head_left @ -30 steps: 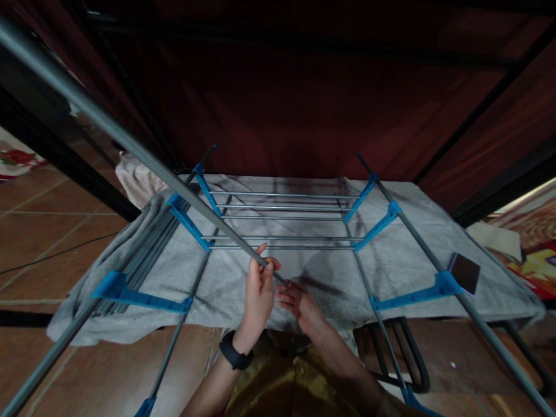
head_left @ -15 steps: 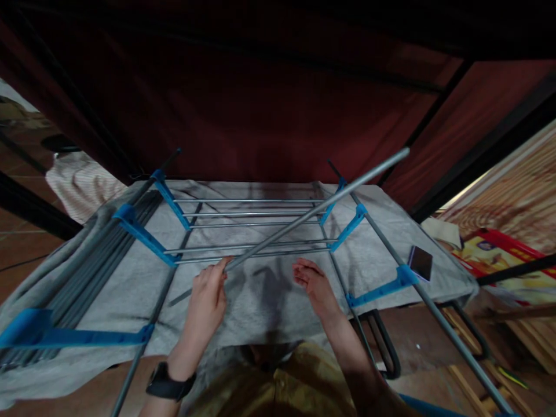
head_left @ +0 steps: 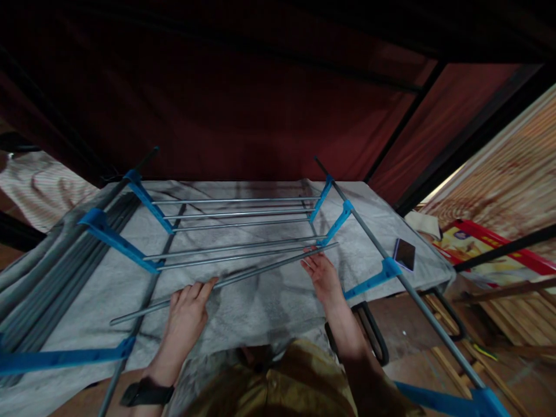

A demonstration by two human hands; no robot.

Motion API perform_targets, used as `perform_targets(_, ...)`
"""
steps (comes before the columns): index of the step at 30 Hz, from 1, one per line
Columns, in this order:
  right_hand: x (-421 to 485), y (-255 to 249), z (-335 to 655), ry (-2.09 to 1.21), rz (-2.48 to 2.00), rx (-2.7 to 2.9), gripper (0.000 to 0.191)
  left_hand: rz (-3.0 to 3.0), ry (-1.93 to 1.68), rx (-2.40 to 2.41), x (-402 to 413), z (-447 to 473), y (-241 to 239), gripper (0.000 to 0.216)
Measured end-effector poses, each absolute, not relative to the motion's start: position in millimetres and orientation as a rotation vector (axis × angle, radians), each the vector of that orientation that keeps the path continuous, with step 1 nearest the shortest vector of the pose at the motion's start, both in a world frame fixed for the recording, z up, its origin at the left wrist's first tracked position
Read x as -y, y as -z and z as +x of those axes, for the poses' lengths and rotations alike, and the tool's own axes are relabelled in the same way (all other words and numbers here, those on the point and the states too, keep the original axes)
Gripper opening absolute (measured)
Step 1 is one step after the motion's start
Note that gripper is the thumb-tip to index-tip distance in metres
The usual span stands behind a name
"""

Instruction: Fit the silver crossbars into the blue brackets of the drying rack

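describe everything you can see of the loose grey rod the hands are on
The loose rod is a long, thin, straight tube, grey and metallic-looking, with plain ends. It lies nearly flat and slanted over the grey cloth, its left end lower in the picture, its right end higher near a blue bracket. The left hand touches it near the middle with its fingertips, fingers spread. The right hand is at its right end, fingers open. It runs just in front of the rack's fitted rails.

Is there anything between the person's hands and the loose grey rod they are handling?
Nothing visible stands between them. The left hand rests its fingers on the loose grey rod, and the right hand is at the rod's far end. Only the grey cloth lies below.
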State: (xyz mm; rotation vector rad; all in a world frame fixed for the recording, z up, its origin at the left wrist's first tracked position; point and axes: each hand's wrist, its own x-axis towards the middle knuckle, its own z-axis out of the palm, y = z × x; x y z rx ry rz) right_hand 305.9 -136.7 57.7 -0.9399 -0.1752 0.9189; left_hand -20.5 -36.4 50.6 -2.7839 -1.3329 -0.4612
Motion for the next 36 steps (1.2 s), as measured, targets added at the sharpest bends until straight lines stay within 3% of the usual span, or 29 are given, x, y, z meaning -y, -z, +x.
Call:
perform_targets(7,136.0,-43.2,325.3,-0.796,-0.973,0.069,0.024,-2.855,0.491,1.298,26.0,-25.4,-32.3,0.057)
perform_targets(12,136.0,-31.3,331.7,-0.756,-0.982,0.008,0.027,-2.930,0.581,1.288,15.2,-38.1,-8.7,0.040)
perform_targets(19,137.3,-22.2,339.0,-0.716,-0.968,-0.043,0.033,-2.889,0.674,1.339,4.6,-59.7,2.6,0.034)
perform_targets(31,144.4,-8.3,362.0,-0.651,-1.065,-0.053,0.044,-2.576,0.697,1.687,22.5,-87.1,-1.6,0.027)
perform_targets(36,145.6,3.5,374.2,-0.619,-1.105,-0.048,0.044,-2.299,0.964,2.041,30.0,-80.8,-6.8,0.020)
